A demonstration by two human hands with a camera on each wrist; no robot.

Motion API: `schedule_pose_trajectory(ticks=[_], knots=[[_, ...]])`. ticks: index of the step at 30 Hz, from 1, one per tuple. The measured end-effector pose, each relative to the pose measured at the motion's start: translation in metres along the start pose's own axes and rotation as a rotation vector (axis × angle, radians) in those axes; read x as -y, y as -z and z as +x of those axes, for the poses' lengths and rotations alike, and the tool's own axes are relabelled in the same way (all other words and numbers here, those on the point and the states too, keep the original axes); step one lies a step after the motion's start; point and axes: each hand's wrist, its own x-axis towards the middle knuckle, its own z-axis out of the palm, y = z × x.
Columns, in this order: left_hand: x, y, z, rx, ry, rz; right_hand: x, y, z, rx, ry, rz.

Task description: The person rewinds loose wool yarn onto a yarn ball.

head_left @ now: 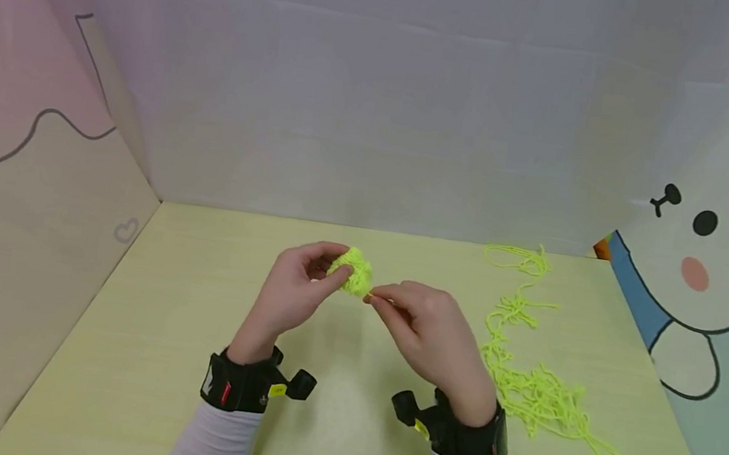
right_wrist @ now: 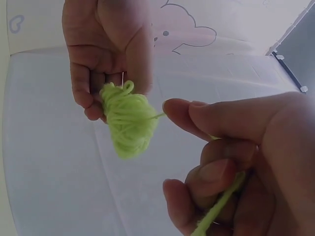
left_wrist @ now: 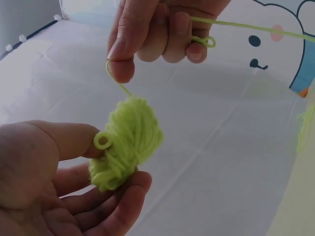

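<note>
A small wound ball of neon yellow-green yarn (head_left: 353, 272) is above the table, gripped by my left hand (head_left: 297, 284) between thumb and fingers. In the left wrist view the yarn ball (left_wrist: 130, 142) has a small loop sticking out near the thumb. My right hand (head_left: 423, 327) is just right of the ball, pinching the strand that leads from it between thumb and forefinger. The right wrist view shows this short strand (right_wrist: 158, 116) running taut to the fingertips. More yarn (right_wrist: 219, 209) passes through the curled lower fingers of the right hand.
A loose, tangled heap of the same yarn (head_left: 539, 396) lies on the right of the pale table (head_left: 180, 311), trailing toward the back edge. A white cloth wall (head_left: 380, 107) stands behind, with cartoon-printed panels (head_left: 700, 302) at the sides.
</note>
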Motion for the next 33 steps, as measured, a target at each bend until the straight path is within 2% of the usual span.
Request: schedule_pose_trajectory(ticks=[6, 10, 16, 19, 22, 28, 33], knots=[[-0.007, 0.002, -0.004, 0.145, -0.05, 0.002, 0.0, 0.002, 0.002, -0.018, 0.021, 0.022], [-0.011, 0.004, -0.006, 0.233, -0.087, -0.048, 0.0, 0.003, 0.002, -0.013, 0.025, 0.051], [-0.017, 0.004, -0.006, 0.317, -0.124, -0.171, 0.001, 0.003, 0.003, -0.014, 0.024, 0.109], [-0.018, 0.004, -0.006, 0.336, -0.141, -0.199, 0.001, 0.003, 0.003, -0.036, 0.006, 0.121], [-0.017, 0.002, -0.007, 0.331, -0.142, -0.186, 0.001, 0.002, 0.001, -0.04, -0.012, 0.113], [-0.012, 0.0, -0.008, 0.292, -0.087, -0.113, -0.004, -0.001, 0.0, -0.04, -0.033, 0.064], [-0.01, 0.0, -0.008, 0.327, -0.074, -0.112, -0.008, -0.001, 0.0, -0.076, -0.027, 0.035]])
